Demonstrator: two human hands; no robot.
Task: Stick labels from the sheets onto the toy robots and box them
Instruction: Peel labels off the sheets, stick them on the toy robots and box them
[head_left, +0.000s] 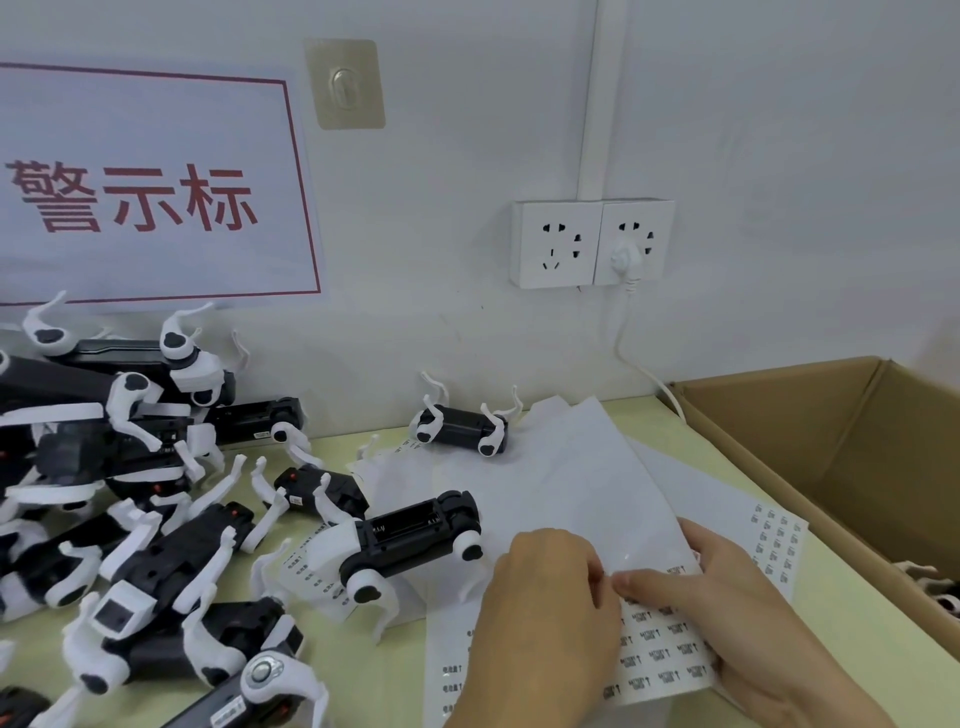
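Cardboard box (810, 447) is set open at the right of the tabletop (857, 623); toy robots (156, 519) are piled left. Label sheets (660, 649) are pinched by left hand (545, 613) and right hand (727, 613); one label should be peeled slowly from a corner.

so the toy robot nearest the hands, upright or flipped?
Flipped. The toy robot lies belly-up on the label sheets, battery bay facing up and white legs splayed.

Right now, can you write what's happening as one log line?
step: peeling label | left hand: pinching white label sheet | right hand: holding sheet | open brown cardboard box: right
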